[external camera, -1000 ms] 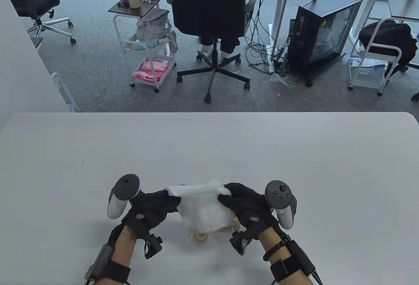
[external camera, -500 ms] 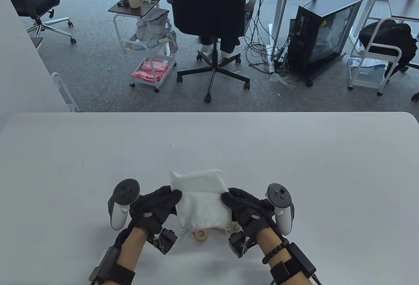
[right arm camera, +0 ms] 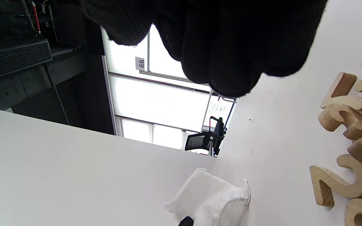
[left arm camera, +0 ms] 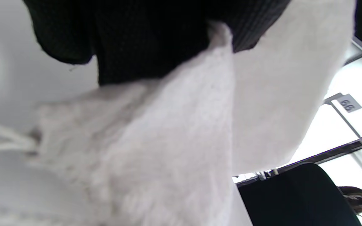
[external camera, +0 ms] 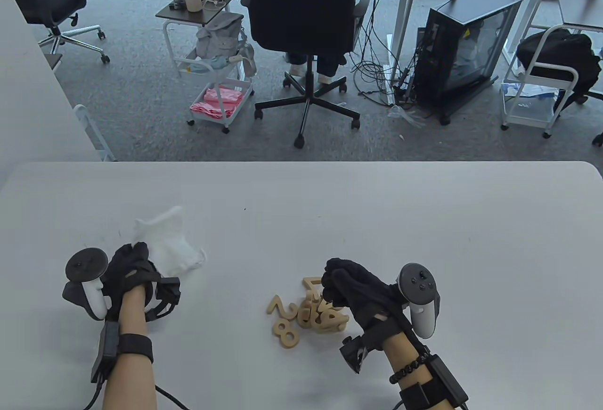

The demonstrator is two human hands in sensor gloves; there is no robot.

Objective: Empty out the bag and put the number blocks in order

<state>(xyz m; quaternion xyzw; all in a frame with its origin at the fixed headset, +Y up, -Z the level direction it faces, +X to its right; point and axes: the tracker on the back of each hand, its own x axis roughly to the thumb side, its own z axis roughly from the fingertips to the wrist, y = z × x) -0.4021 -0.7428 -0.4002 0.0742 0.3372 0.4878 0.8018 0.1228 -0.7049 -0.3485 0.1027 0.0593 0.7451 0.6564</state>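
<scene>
Spanning the lower half of the table view, a white worktop [external camera: 424,221], with grey carpet and office furniture beyond its far edge. Past that edge, a black office chair [external camera: 301,9] seen from behind, a white trolley [external camera: 214,70] loaded with a grey bag and pink cloths, and a black computer case [external camera: 464,47] on a wheeled stand.

Gripped by the left hand [external camera: 129,271] on the left side of the worktop, a white cloth bag [external camera: 167,242], crumpled and slack, trailing away from the knuckles toward the far side. Whether resting on the surface or raised off it, cannot tell. In the left wrist view, bag cloth [left arm camera: 168,141] bunched under the gloved fingers [left arm camera: 143,40], a drawstring running off to the left.

Near the front centre, well apart from the bag, a loose heap of wooden number blocks [external camera: 306,313]: a 2 [external camera: 279,307] at the left, an 8 [external camera: 286,333] just in front of it, the others overlapping and partly hidden under the right hand [external camera: 360,294]. In the right wrist view, several blocks [right arm camera: 350,135] stacked on one another at the right edge.

Right hand curled over the heap's right side, fingers [right arm camera: 228,62] bent downward with nothing visibly held; contact with the blocks impossible to confirm.
</scene>
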